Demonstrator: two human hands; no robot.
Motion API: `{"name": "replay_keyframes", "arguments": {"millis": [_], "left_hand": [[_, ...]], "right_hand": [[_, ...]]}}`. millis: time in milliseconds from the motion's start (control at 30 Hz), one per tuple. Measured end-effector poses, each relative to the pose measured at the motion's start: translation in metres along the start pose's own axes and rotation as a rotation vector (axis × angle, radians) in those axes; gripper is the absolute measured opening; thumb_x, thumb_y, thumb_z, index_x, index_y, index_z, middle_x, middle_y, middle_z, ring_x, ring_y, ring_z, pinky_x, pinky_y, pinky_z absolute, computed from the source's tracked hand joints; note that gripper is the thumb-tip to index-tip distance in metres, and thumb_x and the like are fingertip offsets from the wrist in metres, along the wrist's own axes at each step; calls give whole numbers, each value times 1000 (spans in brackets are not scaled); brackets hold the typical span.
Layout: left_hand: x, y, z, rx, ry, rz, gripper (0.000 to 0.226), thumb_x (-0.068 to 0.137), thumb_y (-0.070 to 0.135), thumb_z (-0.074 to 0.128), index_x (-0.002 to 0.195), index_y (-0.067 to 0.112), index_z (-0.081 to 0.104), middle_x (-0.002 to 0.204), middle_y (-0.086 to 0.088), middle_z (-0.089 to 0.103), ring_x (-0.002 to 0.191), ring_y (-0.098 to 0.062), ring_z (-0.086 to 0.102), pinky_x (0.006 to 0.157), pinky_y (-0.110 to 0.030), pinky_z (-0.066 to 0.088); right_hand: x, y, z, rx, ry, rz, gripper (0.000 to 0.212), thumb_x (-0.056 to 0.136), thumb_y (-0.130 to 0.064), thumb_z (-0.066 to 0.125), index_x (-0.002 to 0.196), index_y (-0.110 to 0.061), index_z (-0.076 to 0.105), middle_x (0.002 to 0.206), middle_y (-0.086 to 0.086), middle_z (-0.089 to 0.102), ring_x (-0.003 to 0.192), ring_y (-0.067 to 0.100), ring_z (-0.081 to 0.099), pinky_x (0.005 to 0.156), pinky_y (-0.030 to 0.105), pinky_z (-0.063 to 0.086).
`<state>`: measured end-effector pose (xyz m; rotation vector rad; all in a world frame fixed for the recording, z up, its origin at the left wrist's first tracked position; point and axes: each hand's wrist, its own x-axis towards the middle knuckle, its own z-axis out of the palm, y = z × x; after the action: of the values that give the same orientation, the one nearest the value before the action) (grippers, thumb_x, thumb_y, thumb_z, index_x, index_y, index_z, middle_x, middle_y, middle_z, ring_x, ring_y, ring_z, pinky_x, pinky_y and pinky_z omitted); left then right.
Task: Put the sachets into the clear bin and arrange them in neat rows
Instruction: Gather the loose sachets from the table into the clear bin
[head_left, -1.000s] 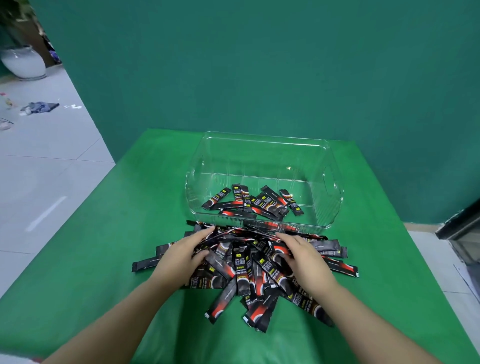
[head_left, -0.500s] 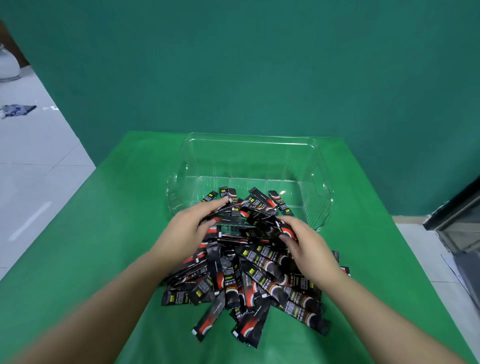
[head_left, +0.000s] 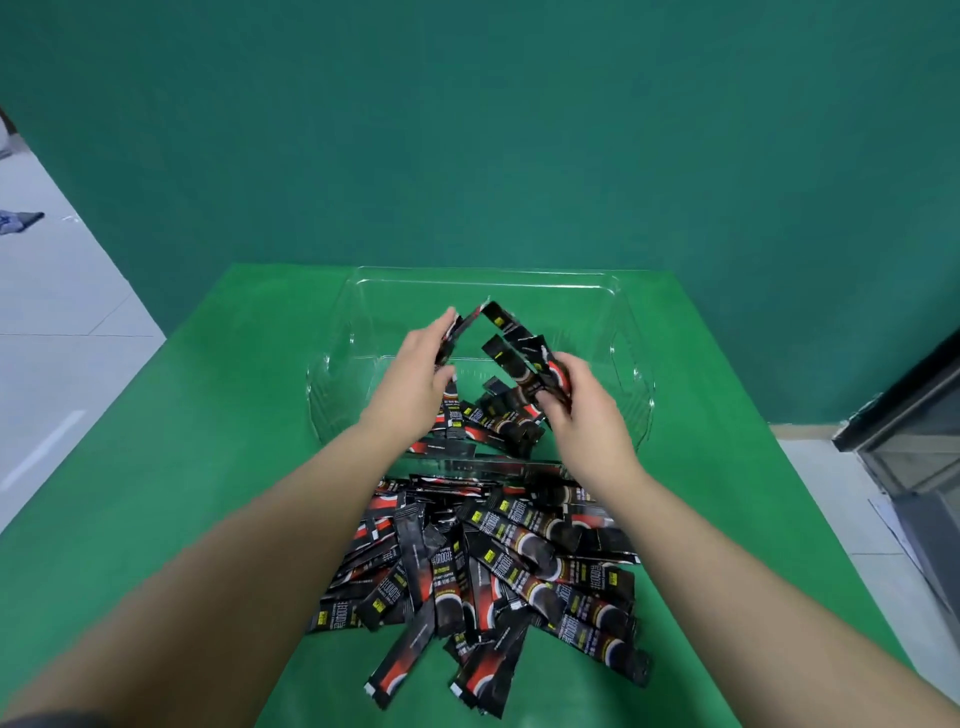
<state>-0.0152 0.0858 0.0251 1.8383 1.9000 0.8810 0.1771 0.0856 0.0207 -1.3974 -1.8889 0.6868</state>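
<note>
Head view of two bare hands raised over the clear bin (head_left: 631, 332), which stands on a green table (head_left: 208, 467) before a teal wall (head_left: 467, 130). The left hand (head_left: 415, 379) pinches a few black sachets edge-on between thumb and fingers, their upper ends rising past the fingertips; the exact count cannot be told. The right hand (head_left: 582, 410) has its fingers curled round a held bundle of sachets (head_left: 519, 353) whose long axes slope up and away toward the left hand, so that the two handfuls meet in a peak above the bin's interior. Both handfuls lie inside the bin's outline and above its floor. Directly beneath them, against the near wall, rests a loose cluster of binned sachets (head_left: 493, 423), lying crossed at mixed angles rather than in rows. The larger unsorted pile (head_left: 493, 561) lies on the table just outside the near wall, between the forearms and nearer the person than either hand. Judged from this arrangement, the step in hand is transfer, with most sachets not yet moved and no rows formed. The coming release turns on the tilt of the held sachets: their long axes would need turning parallel to one bin wall before lowering.
</note>
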Motion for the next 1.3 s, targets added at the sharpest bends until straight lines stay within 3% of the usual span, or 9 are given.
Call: {"name": "replay_keyframes", "arguments": {"millis": [167, 367, 600, 767, 900, 1000, 1100, 1200, 1300], "left_hand": [[-16, -18, 5, 113, -250, -157, 82, 94, 31, 55, 153, 20, -1, 158, -8, 17, 140, -23, 30, 112, -38, 26], [-55, -27, -15, 192, -233, 4, 69, 94, 36, 54, 152, 25, 17, 155, 0, 28, 140, -16, 31, 114, -34, 23], [-112, -63, -22, 290, -302, 152, 68, 90, 50, 51, 149, 29, 24, 155, 12, 23, 138, 4, 13, 111, -17, 6], [-134, -85, -19, 446, -349, 93, 97, 67, 84, 30, 146, 39, -4, 154, 17, -14, 141, -3, -18, 114, -31, -12], [-143, -98, -20, 535, -346, -129, 111, 53, 93, 35, 137, 49, -23, 146, 15, -33, 137, -11, -29, 113, -52, -12], [-148, -106, -19, 516, -360, -225, 112, 42, 101, 24, 131, 57, -27, 143, 14, -35, 141, -21, -26, 110, -61, -8], [-153, -108, -13, 445, -389, -302, 113, 36, 103, 21, 128, 59, -29, 150, 12, -31, 144, -26, -22, 110, -65, -4], [-159, -101, -2, 407, -412, -308, 112, 44, 95, 35, 128, 57, -30, 154, 9, -28, 143, -24, -24, 111, -63, -6], [-160, -89, 6, 357, -416, -268, 118, 43, 90, 45, 127, 56, -31, 149, 11, -38, 140, -21, -30, 112, -60, -8]], "right_hand": [[4, 16, 10, -406, -327, 29, 76, 90, -35, 60, 150, -23, 15, 145, 9, 41, 133, 28, 38, 110, 49, 30], [-36, 27, 5, -438, -283, -110, 68, 94, -37, 52, 150, -25, 15, 155, 0, 25, 145, 16, 13, 119, 38, 7], [-89, 52, -5, -424, -251, -192, 64, 92, -41, 53, 147, -21, 26, 153, -3, 27, 144, 13, 15, 117, 27, 4], [-112, 71, -14, -452, -315, -123, 89, 77, -68, 47, 148, -22, 23, 155, -3, 21, 145, 15, 11, 116, 26, 2], [-126, 82, -20, -486, -390, -20, 119, 50, -96, 27, 146, -35, -5, 148, -20, -8, 141, 6, -15, 118, 43, -2], [-133, 87, -20, -520, -442, 67, 125, 37, -99, 28, 137, -45, -25, 143, -23, -27, 134, 6, -30, 114, 49, -7], [-138, 91, -17, -510, -457, 106, 136, 29, -102, 23, 140, -42, -25, 145, -17, -31, 134, 9, -33, 113, 52, -9], [-138, 88, -10, -491, -461, 110, 139, 31, -101, 28, 145, -37, -20, 153, -9, -28, 134, 11, -33, 114, 51, -11], [-136, 77, -2, -499, -493, 105, 132, 49, -87, 54, 146, -35, -20, 153, -8, -28, 138, 16, -31, 114, 49, -12]]}}
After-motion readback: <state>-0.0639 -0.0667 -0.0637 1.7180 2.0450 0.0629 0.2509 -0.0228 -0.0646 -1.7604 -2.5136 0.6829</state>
